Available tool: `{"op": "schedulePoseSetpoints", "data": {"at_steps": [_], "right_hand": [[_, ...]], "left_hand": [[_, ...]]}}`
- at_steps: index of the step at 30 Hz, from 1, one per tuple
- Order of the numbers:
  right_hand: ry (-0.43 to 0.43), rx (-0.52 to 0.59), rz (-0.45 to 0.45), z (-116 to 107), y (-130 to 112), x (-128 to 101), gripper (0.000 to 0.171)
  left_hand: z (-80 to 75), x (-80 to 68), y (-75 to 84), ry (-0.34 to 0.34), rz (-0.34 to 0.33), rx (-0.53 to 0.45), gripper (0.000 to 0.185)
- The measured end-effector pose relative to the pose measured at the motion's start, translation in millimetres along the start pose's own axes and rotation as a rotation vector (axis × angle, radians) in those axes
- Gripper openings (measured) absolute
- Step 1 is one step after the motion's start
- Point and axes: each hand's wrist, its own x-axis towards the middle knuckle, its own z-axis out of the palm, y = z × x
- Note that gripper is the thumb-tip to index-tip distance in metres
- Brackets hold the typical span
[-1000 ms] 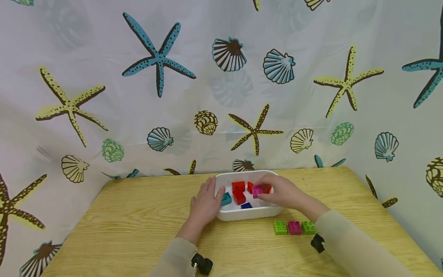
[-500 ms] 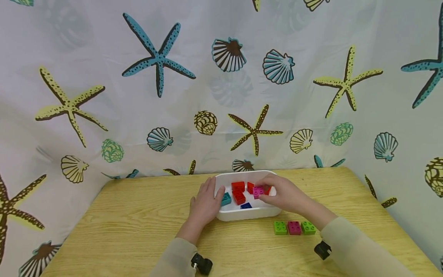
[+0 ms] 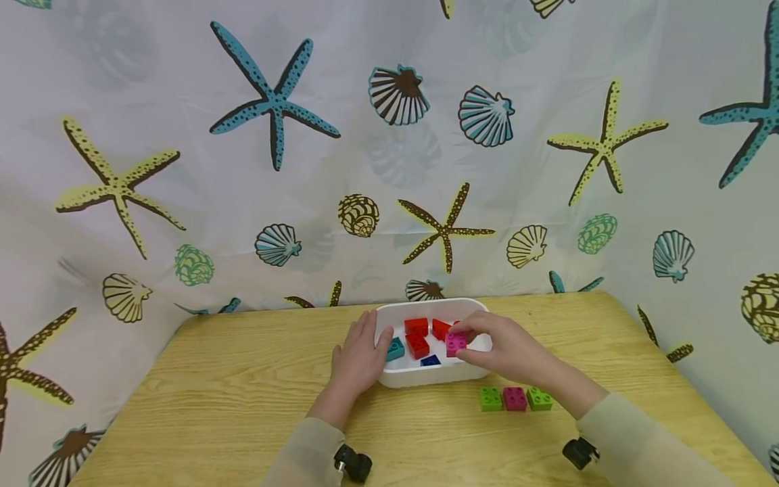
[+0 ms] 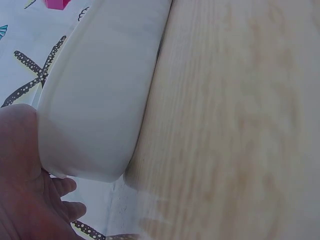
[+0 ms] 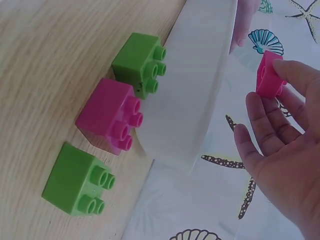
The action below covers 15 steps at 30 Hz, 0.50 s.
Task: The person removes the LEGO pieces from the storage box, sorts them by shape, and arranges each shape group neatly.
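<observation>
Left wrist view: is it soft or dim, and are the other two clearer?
Left wrist: table grain looks smeared, the left hand dark; right wrist: the held pink brick and right hand fairly clear; head: evenly lit, white tray readable, red bricks small but distinct.

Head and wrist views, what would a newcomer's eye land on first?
Probably the starfish-and-shell patterned cloth, hanging behind the table in the head view. Next, likely the bright pink brick, pinched in the right hand above the white tray. On the near side of that tray, toward its right end, a green, pink, green row of bricks also stands out.
</observation>
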Motion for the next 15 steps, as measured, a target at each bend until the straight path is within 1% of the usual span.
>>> {"op": "schedulePoseSetpoints", "data": {"at_steps": [4,11,15], "right_hand": [[-0.01,-0.013,-0.013,0.1,-4.6,-5.5,0.033],[-0.032,0.022,0.002,2.2,-10.7,-16.0,0.035],[-0.03,-0.011,-0.011,2.8,-11.9,-21.5,0.033]], "left_hand": [[0.4,1.0,-1.3,0.0,0.004,0.003,0.074],[1.3,2.2,-2.0,0.003,0.004,-0.009,0.074],[0.7,1.7,-1.4,0.005,0.005,-0.003,0.074]]}}
